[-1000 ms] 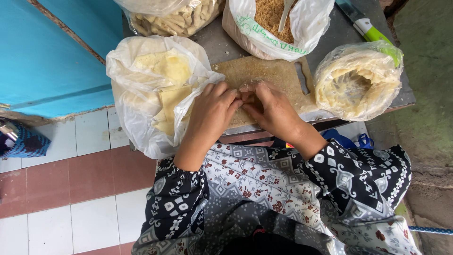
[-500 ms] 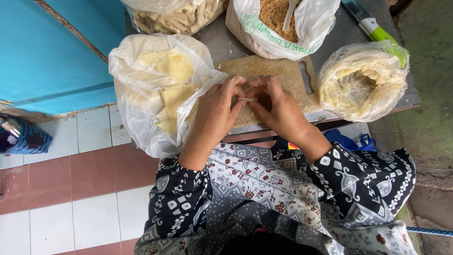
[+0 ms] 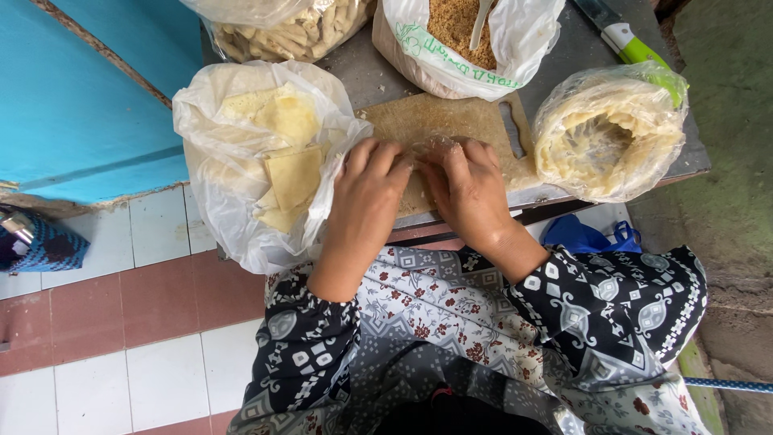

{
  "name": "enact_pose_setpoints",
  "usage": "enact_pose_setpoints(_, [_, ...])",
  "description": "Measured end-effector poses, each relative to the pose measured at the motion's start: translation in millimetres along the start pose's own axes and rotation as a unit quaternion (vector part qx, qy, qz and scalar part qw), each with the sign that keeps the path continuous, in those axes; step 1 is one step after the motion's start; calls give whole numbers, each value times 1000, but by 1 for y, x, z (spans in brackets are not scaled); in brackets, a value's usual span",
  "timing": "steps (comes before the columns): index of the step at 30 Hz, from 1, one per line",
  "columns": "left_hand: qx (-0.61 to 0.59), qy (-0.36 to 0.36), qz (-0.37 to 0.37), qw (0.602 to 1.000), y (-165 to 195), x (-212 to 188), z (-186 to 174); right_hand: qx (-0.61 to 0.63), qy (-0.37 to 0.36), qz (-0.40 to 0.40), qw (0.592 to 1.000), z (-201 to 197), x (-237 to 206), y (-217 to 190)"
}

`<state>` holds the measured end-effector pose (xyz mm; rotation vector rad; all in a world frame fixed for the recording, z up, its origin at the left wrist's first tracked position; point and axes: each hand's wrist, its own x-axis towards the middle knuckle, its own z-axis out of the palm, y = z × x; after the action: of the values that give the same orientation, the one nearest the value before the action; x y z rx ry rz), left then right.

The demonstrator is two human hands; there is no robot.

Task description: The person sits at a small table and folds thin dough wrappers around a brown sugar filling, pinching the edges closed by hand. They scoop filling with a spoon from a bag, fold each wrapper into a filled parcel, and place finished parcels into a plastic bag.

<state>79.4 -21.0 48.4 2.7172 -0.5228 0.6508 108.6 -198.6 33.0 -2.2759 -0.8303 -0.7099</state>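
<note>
Left hand [image 3: 366, 189], right hand [image 3: 467, 189]: fingers curled, pinching thin translucent wrapper [image 3: 431, 147] on wooden board [image 3: 451, 121], centre frame, counter [image 3: 362, 72]. Left: bag of yellow sheets [image 3: 274, 153]; right: bag of round wrappers [image 3: 608, 145]. Risk: tearing, probably from overtight pinching; spilled filling.

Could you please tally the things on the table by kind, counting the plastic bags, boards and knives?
Plastic bags: 4 (bag of flat wrappers, bag of rolled sticks, bag of brown crumbs, bag of stacked round skins)
Wooden cutting board: 1
Green-handled knife: 1
Total: 6
</note>
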Motion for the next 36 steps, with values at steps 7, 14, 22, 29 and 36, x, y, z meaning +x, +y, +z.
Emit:
enact_pose_setpoints(7, [0,-9,-22,1000,5,-7,-1,80,-29,15,996,0,3,2])
enact_pose_setpoints(14, [-5,-13,-36,999,9,-14,9,18,-16,10,1000,4,-5,2])
enact_pose_setpoints(22, [32,-17,-34,999,6,-11,12,-58,-13,-49,997,-1,-1,-3])
enact_pose_setpoints(29, [38,-60,-53,996,6,-9,7,-14,-16,-10,1000,-2,4,-1])
enact_pose_setpoints(36, [6,-34,-80,996,-3,-2,10,9,-66,8,998,4,11,5])
